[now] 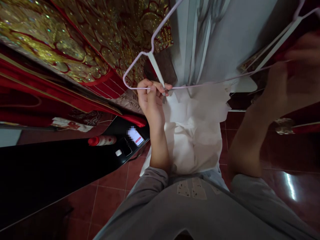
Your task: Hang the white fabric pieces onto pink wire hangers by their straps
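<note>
A pale pink clothes hanger point(126, 75) spans the view in front of me. A narrow white strap point(155, 65) runs from its left notch down to its lower bar, and a second white strap point(280, 45) slants at the right side. My left hand point(152, 96) is closed around the lower bar near the left corner, fingertips at the strap's lower end. White cloth point(195, 133) hangs below the bar in front of my body; how it joins the straps is unclear. My right hand point(297, 70), smeared by motion, is beside the hanger's right end; its fingers are indistinct.
Red and gold sequined garments point(75, 50) hang at the left. A black table point(62, 166) bears a red-capped bottle point(102, 140), a lit phone point(135, 136), a dark device point(125, 146) and a small white case point(118, 152). Grey-white fabric point(225, 43) hangs ahead over red floor tiles point(110, 196).
</note>
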### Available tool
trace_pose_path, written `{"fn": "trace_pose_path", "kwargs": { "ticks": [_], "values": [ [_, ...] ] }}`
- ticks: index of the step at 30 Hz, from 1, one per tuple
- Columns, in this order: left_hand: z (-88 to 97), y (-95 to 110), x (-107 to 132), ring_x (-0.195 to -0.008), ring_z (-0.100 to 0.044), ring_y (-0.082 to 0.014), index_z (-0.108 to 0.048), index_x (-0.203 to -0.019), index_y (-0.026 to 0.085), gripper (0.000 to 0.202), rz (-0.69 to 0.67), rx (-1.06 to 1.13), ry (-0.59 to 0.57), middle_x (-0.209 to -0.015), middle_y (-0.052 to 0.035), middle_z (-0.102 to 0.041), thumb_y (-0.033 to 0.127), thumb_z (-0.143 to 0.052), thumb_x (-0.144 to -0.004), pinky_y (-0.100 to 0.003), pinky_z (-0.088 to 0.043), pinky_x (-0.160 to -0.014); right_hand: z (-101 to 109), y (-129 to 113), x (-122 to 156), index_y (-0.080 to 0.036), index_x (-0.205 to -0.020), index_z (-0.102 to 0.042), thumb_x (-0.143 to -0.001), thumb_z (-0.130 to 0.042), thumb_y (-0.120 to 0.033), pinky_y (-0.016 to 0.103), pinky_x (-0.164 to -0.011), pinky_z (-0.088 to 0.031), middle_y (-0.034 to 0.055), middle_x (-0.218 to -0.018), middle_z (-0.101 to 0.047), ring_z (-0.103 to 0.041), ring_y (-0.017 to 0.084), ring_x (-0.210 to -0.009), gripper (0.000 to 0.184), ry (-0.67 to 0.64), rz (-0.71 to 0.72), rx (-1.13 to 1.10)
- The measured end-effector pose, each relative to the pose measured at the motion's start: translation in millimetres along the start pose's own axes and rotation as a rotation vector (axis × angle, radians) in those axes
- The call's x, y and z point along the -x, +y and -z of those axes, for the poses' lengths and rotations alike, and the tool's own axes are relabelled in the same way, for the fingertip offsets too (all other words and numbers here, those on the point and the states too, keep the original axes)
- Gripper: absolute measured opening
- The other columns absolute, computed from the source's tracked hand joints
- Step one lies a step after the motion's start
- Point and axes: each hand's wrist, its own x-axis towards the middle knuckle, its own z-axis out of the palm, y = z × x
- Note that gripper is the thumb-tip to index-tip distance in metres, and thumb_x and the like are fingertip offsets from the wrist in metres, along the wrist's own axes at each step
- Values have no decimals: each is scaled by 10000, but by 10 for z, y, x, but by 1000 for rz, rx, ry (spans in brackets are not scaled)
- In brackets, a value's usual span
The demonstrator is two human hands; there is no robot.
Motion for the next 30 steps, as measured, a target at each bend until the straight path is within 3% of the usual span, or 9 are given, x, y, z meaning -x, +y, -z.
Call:
{"fn": "trace_pose_path", "kwargs": {
  "ticks": [2, 3, 6, 9, 14, 20, 24, 27, 30],
  "values": [
    [-18, -6, 34, -801, -755, -193, -562, -996, 281, 167, 2, -22, 16, -748, 25, -629, 315, -719, -1041, -272, -549, -696, -37, 208, 180, -253, -696, -752, -888, -774, -43, 254, -947, -633, -13, -898, -687, -740, 127, -1017, 286, 45, 511, 101],
    [-22, -8, 46, -806, -758, -193, -560, -997, 280, 179, 1, -23, 18, -751, 24, -631, 320, -730, -1035, -270, -549, -695, -58, 316, 259, -243, -688, -728, -878, -770, -58, 275, -879, -632, -4, -801, -655, -710, 131, -877, 269, -54, 523, 114],
    [-27, 3, 51, -818, -767, -191, -562, -1005, 273, 177, -6, -6, 9, -757, 24, -631, 307, -734, -1027, -266, -549, -696, -117, 561, 437, -262, -888, -758, -884, -834, -304, 308, -705, -589, -3, -795, -705, -645, 141, -698, 86, -435, 146, 99],
    [-43, 33, 40, -826, -772, -190, -537, -1001, 273, 171, 19, -59, 31, -758, 30, -611, 305, -695, -1057, -269, -549, -701, -164, 620, 505, -335, -1183, -760, -771, -917, -525, 331, -743, -615, 4, -1167, -815, -723, 161, -804, 480, -603, -116, -53],
    [-132, -17, 139, -911, -786, -191, -521, -1040, 277, 119, 34, -128, 93, -848, 16, -634, 317, -615, -1100, -288, -571, -789, -146, 679, 395, -363, -1048, -720, -830, -742, -758, 353, -659, -552, 12, -1152, -760, -622, 180, -767, 451, -631, -164, -320],
    [-85, -238, 361, -1076, -749, -227, -609, -1192, 284, 280, -30, -308, 136, -1154, -54, -742, 515, -701, -1061, -411, -578, -1057, -169, 995, 324, -378, -1027, -675, -937, -616, -734, 337, -635, -495, -5, -1098, -703, -553, 167, -725, 372, -637, -228, -438],
    [89, -126, 386, -1000, -726, -222, -725, -1150, 262, 194, -105, -437, 14, -1015, -44, -762, 442, -719, -1075, -398, -556, -958, -223, 1027, 320, -366, -1014, -670, -959, -590, -707, 322, -615, -486, -8, -1118, -725, -563, 168, -730, 354, -602, -266, -433],
    [155, 131, 377, -956, -718, -217, -783, -1087, 259, 227, 3, -538, -87, -1016, -43, -767, 479, -732, -1068, -368, -556, -877, -245, 992, 313, -343, -986, -649, -958, -618, -644, 309, -611, -489, -6, -1100, -739, -559, 160, -717, 304, -581, -285, -424],
    [90, 417, 331, -634, -567, -144, -815, -995, 251, 253, 151, -448, -146, -927, -40, -751, 499, -781, -1026, -286, -439, -554, -273, 972, 318, -324, -955, -626, -956, -638, -612, 314, -621, -497, -7, -1020, -720, -479, 139, -639, 288, -572, -264, -429]
  ]
}}
